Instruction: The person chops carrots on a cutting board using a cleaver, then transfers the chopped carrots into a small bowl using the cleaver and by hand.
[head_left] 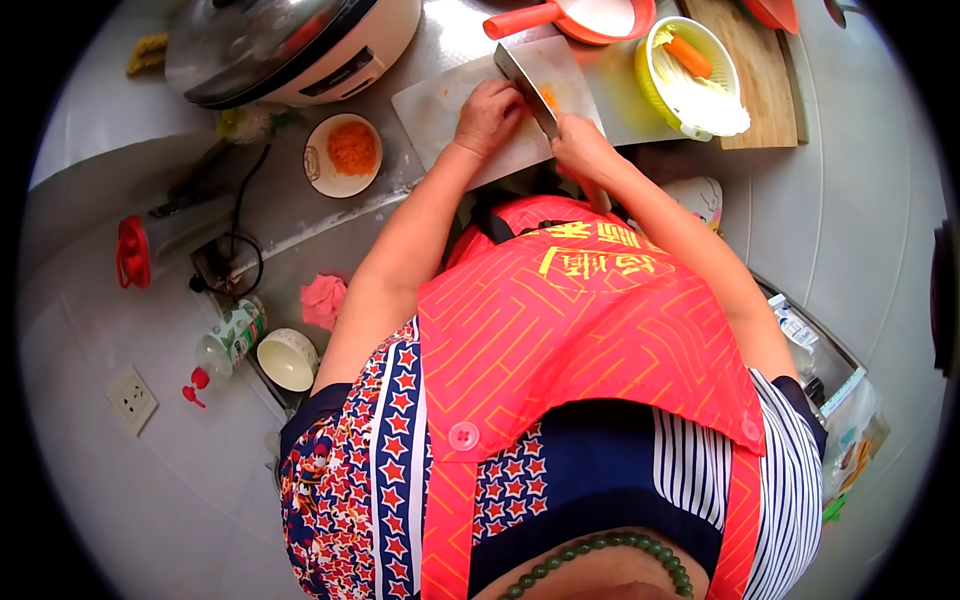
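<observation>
Over the board point(430, 105), in the head view, the right hand point(580, 148) is clasping the knife point(525, 88), apparently slicing; orange shreds point(550, 97) are lying there beside it. The left hand point(490, 115) is curling near, its grip hidden; another cut would need it clear.

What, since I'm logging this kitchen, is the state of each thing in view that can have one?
Knife: held over the cutting board
Right grip: closed on the knife
Left grip: curled beside the knife
Cutting board: flat, orange bits on it
Upper bowl: holding orange shreds
Lower bowl: looks empty
Basket: holding a carrot, pale vegetables
Cooker: lid on
Cloth: crumpled
Bottle: red top on
</observation>
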